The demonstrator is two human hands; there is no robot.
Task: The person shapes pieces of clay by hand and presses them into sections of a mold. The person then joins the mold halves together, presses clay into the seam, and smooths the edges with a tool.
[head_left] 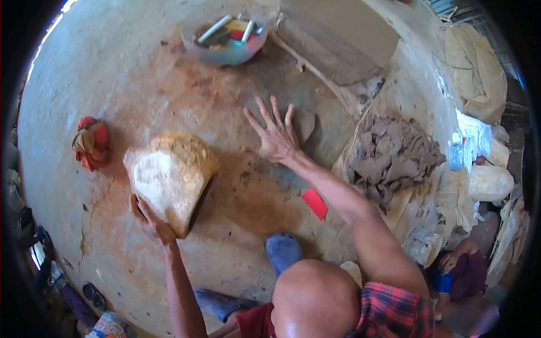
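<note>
My left hand (153, 224) grips the lower left edge of a large white-and-tan block (169, 177), its fingers curled along the side. The block looks like a plaster mould and is tilted, with a dark gap under its right edge. My right hand (275, 132) is open, fingers spread, over the stained floor. Just beyond it lies a flat grey-brown piece (305, 125), partly covered by the hand. Under my right forearm lies a small red card-like piece (315, 204).
A bowl (224, 53) with sticks and other items stands at the far side. A heap of brown clay (391, 155) lies on the right, below a brown slab (338, 39). A red cloth bundle (92, 143) sits left. Blue shoes (283, 252) are near me; another person (465, 267) sits lower right.
</note>
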